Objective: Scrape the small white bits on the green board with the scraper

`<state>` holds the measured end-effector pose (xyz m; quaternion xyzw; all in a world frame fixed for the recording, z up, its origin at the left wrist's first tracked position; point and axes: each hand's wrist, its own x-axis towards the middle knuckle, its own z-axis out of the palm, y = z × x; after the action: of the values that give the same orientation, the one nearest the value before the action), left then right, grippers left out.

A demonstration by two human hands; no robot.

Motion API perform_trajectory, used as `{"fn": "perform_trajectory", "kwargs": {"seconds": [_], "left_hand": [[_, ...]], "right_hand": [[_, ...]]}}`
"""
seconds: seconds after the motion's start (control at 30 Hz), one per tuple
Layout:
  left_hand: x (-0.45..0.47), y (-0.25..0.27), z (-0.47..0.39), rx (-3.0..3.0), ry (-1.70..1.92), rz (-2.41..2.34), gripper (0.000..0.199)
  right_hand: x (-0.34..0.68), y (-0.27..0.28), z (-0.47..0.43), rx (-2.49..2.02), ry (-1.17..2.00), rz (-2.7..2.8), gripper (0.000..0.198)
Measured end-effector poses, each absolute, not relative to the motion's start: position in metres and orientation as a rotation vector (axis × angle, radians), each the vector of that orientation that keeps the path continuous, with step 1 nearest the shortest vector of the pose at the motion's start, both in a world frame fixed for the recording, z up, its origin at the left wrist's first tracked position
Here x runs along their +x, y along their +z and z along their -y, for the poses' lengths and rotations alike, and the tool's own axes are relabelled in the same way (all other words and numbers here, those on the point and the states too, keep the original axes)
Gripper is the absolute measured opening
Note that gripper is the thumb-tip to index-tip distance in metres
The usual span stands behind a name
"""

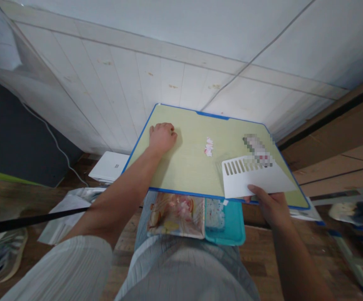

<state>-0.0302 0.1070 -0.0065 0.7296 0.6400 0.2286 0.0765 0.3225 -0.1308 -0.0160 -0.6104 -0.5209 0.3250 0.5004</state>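
My right hand grips the near edge of a white slotted card, thumb on top. A row of long slots runs along the card's far edge. It is over the right front part of a pale yellow-green tabletop with a blue rim. On the left part of that top rests my left hand, its fingers curled in; whatever they may hold is hidden. Between the hands lie several small white and pink paper-like pieces. Beyond the card is a long object, pixelated beyond recognition.
Below the table's near edge, a patterned tray and a teal plastic tray sit on my lap. A white box stands at left. A white panelled wall borders the far side; brown cardboard is at right.
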Motion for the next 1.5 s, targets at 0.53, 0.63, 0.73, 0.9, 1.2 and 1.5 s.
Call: {"fn": "perform_trajectory", "kwargs": {"seconds": [0.53, 0.63, 0.73, 0.9, 1.2, 1.5], "left_hand": [[-0.03, -0.011, -0.106, 2.193, 0.724, -1.898, 0.036], [-0.031, -0.011, -0.108, 2.199, 0.721, -1.903, 0.035], [-0.032, -0.012, -0.11, 2.196, 0.724, -1.91, 0.033], [-0.034, -0.013, -0.111, 2.188, 0.769, -1.895, 0.033], [-0.033, -0.01, -0.11, 2.168, 0.744, -1.909, 0.031], [-0.033, -0.012, -0.112, 2.189, 0.73, -1.934, 0.03]], "right_hand": [[0.325, -0.024, 0.128, -1.497, 0.763, 1.155, 0.04], [0.317, -0.026, 0.114, -1.555, 0.617, 1.053, 0.043], [0.296, -0.024, 0.09, -1.54, 0.497, 0.941, 0.047], [0.258, -0.02, 0.045, -1.456, 0.522, 0.95, 0.051], [0.26, -0.026, 0.036, -1.48, 0.482, 0.945, 0.055], [0.268, -0.026, 0.048, -1.497, 0.482, 0.924, 0.053]]}}
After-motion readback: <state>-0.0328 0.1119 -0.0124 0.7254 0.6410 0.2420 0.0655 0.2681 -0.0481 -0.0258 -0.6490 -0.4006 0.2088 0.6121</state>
